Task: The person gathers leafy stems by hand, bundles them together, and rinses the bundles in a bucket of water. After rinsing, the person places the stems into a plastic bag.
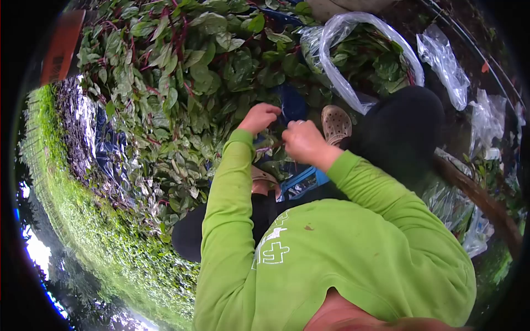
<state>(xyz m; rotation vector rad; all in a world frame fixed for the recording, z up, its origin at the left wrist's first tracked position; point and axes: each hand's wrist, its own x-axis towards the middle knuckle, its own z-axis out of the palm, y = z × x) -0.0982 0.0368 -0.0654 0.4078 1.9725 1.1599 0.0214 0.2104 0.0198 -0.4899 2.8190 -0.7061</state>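
Observation:
My left hand (pixel 258 117) is closed, its fingertips bent together toward the right hand. Across a small gap, my right hand (pixel 302 142) is closed too, with a ring on one finger. Anything pinched in either hand is too small or hidden to make out. Under and left of both hands spreads a big heap of leafy greens with red stems (pixel 204 77). Dark blue sheeting (pixel 292 103) shows just beyond the fingers. To the upper right, a clear plastic bag (pixel 333 58) stands with its rim wide apart and more of the same greens (pixel 381 55) inside.
My feet in tan clogs (pixel 335 124) rest by the heap, near a bright blue item (pixel 302 182). Loose clear plastic bags (pixel 444 66) lie at the right, beside a brown wooden pole (pixel 480 201). An orange object (pixel 62 47) sits at the upper left.

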